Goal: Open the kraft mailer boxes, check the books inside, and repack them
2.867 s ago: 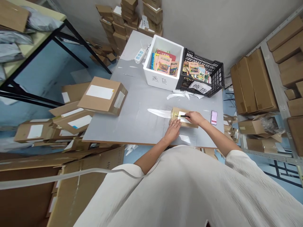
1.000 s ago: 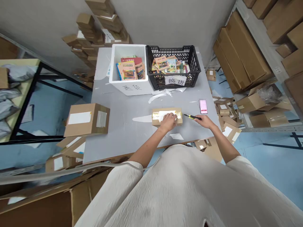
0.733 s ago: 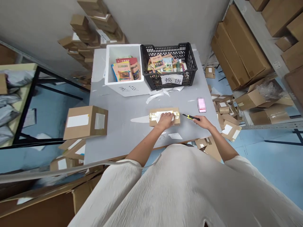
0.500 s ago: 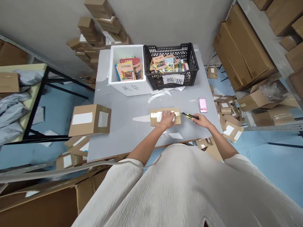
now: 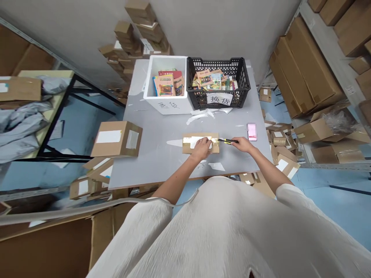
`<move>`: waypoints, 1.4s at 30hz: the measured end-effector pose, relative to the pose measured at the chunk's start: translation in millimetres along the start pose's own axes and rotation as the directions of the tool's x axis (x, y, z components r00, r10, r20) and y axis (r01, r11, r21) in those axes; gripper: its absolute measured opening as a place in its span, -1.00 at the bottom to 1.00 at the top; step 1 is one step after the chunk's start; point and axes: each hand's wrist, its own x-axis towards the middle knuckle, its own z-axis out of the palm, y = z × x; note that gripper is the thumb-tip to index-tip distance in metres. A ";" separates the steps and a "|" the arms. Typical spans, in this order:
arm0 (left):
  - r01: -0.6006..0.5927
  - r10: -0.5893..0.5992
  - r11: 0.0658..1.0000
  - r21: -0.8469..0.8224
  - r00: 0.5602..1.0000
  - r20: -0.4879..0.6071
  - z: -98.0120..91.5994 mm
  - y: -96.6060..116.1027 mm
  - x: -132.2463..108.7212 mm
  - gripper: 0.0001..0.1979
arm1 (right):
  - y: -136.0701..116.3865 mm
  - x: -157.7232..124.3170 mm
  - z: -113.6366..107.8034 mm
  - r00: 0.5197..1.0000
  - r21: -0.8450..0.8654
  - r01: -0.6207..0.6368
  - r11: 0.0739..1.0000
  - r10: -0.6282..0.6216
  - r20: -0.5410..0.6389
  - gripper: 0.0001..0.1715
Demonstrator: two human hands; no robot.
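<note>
A small cardboard box (image 5: 187, 149) with a white label and shiny tape along its top lies on the grey table. My left hand (image 5: 202, 148) presses down on its top, right of the middle, fingers bent against the label and gripping the box. In my right hand (image 5: 242, 144) is a black and yellow utility knife (image 5: 228, 141), held closed around its handle. The knife points left, its tip at the taped right end of the box; whether the blade is in the tape I cannot tell. A phone (image 5: 252, 132) with a pink screen lies just beyond my right hand.
Behind the box stand a white foam bin (image 5: 168, 105) and a black plastic crate (image 5: 246, 83), both holding books. A larger cardboard box (image 5: 108, 139) sits at the table's left. Paper scraps (image 5: 216, 166) lie about. Shelves with cartons (image 5: 307, 69) flank the right side.
My right hand has brought the utility knife leftward, from just off the box to its right end. My left hand stays on the box. The whole view has shifted slightly.
</note>
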 end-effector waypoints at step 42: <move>-0.004 0.001 0.997 -0.072 0.999 -0.045 -13.6 -2.1 5.2 -0.34 | 5.7 -29.3 24.5 0.973 0.486 -0.226 0.844 0.221 0.069 -0.40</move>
